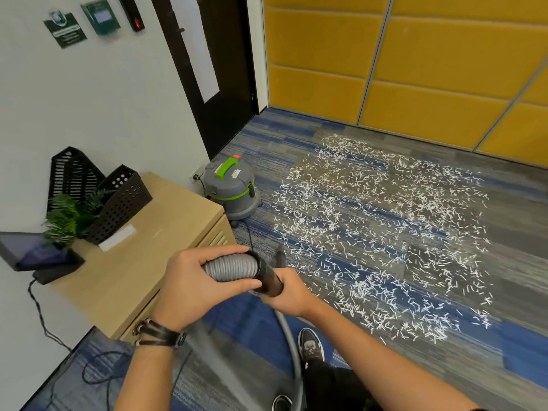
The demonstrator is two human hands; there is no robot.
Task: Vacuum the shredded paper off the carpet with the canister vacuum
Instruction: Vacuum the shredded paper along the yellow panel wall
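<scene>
Head view: shredded paper [370, 232] covers carpet [522, 354] before seemingly padded yellow wall [444, 69].

One view, head-mounted, wide-angle: you're looking forward and steeply down, with your shoe [310, 344] at the bottom edge. Closest to the lens, low centre: left hand [189, 280] on the hose [234, 268], right hand [292, 295] on the tube [271, 281]. Paper [370, 226] on the carpet [519, 232] fills mid-frame right. Vacuum [234, 188] sits further off, centre-left. Yellow wall [415, 69] closes the top. Verticals lean.
</scene>
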